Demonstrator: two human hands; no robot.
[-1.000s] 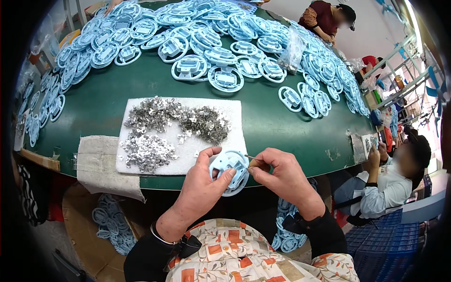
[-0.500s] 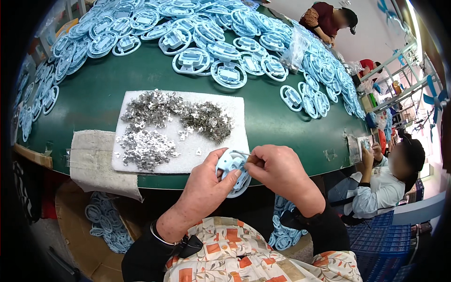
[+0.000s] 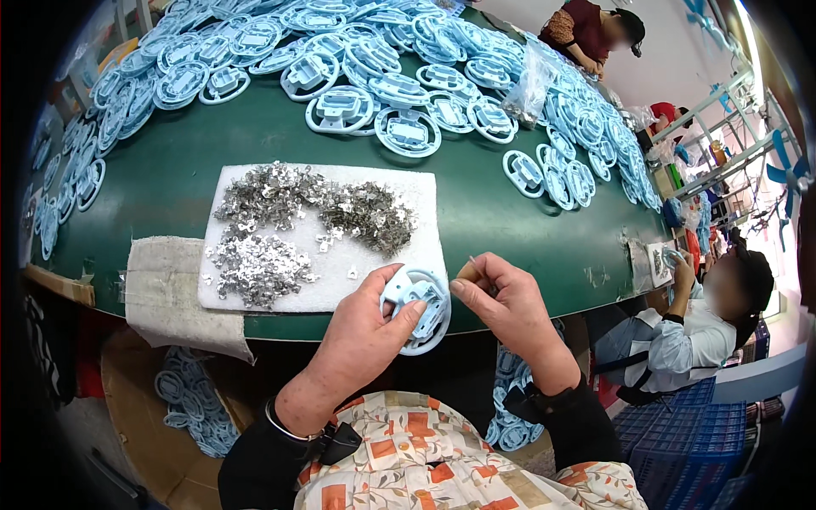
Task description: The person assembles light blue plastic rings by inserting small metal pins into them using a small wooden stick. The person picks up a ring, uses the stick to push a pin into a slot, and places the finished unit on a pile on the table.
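My left hand [image 3: 364,336] grips a light blue round plastic part [image 3: 418,308] at the near edge of the green table [image 3: 501,212], thumb across its face. My right hand [image 3: 506,308] is beside it on the right, fingers pinched on a thin tool with a wooden handle [image 3: 469,271] whose tip points up, forefinger touching the blue part's rim. Just beyond my hands lies a white foam pad [image 3: 408,191] covered with heaps of small silvery metal clips [image 3: 297,221].
Many light blue round plastic parts [image 3: 408,132] cover the far half of the table. More lie in a cardboard box [image 3: 183,416] at the lower left. A grey cloth [image 3: 166,285] hangs over the table edge. One person sits at the right [image 3: 714,314], another at the far end [image 3: 595,30].
My hands have stayed at the table edge with the blue part. The right hand has drawn closer to the part, its fingers now against the rim.
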